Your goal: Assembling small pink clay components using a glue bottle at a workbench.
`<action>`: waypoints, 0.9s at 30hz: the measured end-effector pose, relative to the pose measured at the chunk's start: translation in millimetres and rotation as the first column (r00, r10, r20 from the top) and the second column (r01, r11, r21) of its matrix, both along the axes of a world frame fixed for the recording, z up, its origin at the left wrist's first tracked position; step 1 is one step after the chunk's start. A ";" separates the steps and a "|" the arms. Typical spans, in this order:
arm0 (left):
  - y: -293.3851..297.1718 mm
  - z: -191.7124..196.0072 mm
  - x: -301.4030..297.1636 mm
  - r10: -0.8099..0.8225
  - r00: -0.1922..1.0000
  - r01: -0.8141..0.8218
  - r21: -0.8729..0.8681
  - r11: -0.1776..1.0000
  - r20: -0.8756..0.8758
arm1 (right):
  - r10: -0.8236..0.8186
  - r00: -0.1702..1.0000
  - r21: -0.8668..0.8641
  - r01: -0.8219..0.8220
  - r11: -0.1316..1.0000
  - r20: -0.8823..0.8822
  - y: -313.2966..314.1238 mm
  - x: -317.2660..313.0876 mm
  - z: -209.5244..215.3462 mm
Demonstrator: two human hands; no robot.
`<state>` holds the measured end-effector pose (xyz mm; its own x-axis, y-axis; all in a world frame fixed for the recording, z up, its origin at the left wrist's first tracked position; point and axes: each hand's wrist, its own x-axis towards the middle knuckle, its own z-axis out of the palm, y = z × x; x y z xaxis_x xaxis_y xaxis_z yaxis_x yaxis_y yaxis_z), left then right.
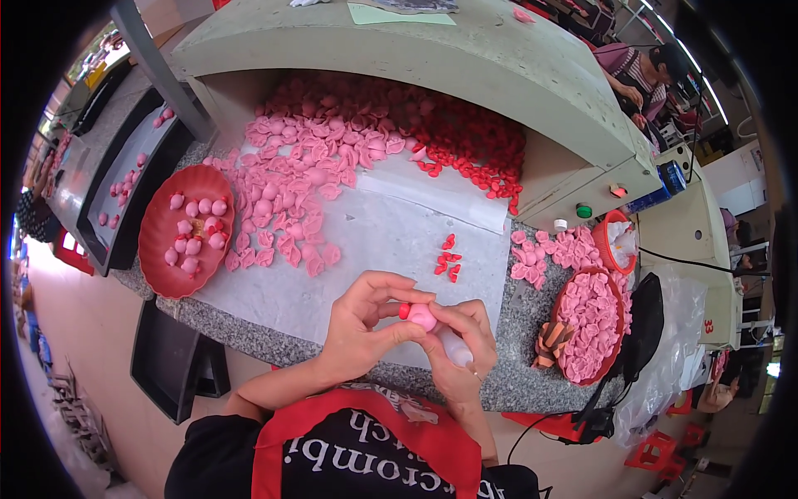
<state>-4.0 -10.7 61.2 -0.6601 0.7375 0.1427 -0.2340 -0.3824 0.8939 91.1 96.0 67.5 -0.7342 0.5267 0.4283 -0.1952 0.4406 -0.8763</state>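
Just over the table's near edge, my left hand (359, 323) pinches a small pink ball-shaped piece (423, 317) between thumb and fingers. A red piece (405, 310) sits against the ball's left side. From the right, the thumb and fingertips of my right hand (459, 366) touch the same ball. Tucked in that right palm is a small white bottle (455, 347), partly hidden by the fingers. Beyond my hands, several loose red pieces (449, 258) lie on the white sheet (374, 229).
Pink petal-like pieces (291, 179) and red pieces (478, 154) are heaped beneath a pale metal housing (374, 50). To the left, a red scalloped dish (162, 241) holds finished-looking pink balls. At right stand a basket of pink pieces (588, 320) and a red cup (613, 249). Another person (636, 79) sits far right.
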 end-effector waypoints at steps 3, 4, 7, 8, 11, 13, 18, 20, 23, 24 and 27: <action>-0.1 2.1 0.5 0.000 1.000 0.000 -0.021 1.000 -0.027 | -0.027 1.000 0.007 0.027 1.000 -0.004 -1.5 1.7 -3.9; 0.0 2.4 0.1 0.001 1.000 -0.002 -0.020 1.000 -0.026 | -0.021 1.000 -0.039 0.021 0.999 -0.008 -1.3 2.4 -6.4; 1.8 4.9 -4.1 -0.063 0.997 0.062 -0.036 0.997 -0.045 | 0.037 0.995 -0.436 -0.075 0.897 -0.094 -1.4 1.0 -9.2; 2.5 7.0 -6.0 -0.110 0.993 0.109 -0.020 0.994 -0.039 | 0.056 0.980 -0.720 -0.177 0.671 -0.189 -1.2 0.2 -9.9; 0.6 -7.0 -21.9 -0.231 0.972 0.229 0.036 0.973 0.050 | 0.305 0.892 -0.893 -0.403 0.203 -0.333 18.7 9.4 -15.9; 2.4 -8.3 -27.1 -0.311 0.941 0.302 0.084 0.950 0.131 | 0.353 0.862 -0.895 -0.427 0.124 -0.363 23.5 10.6 -22.7; 6.5 9.0 -39.6 -0.416 0.796 0.425 -0.083 0.901 -0.440 | 0.507 0.797 -0.942 -0.320 -0.106 -0.328 26.9 13.0 -30.4; 5.1 11.6 -42.2 -0.463 0.768 0.466 -0.111 0.878 -0.441 | 0.546 0.773 -0.935 -0.348 -0.062 -0.324 29.2 14.1 -34.0; 2.8 18.1 -40.1 -0.441 0.763 0.425 -0.148 0.893 -0.472 | 0.519 0.824 -0.962 -0.271 0.009 -0.227 27.2 14.5 -24.3; 2.7 19.0 -39.3 -0.364 0.782 0.334 -0.154 0.930 -0.506 | 0.457 0.880 -0.986 -0.163 0.029 -0.132 26.7 13.1 -17.8; 4.0 9.8 -26.9 -0.081 0.885 0.039 -0.099 0.994 -0.459 | 0.165 0.986 -0.835 -0.112 0.538 -0.026 15.4 4.9 -4.1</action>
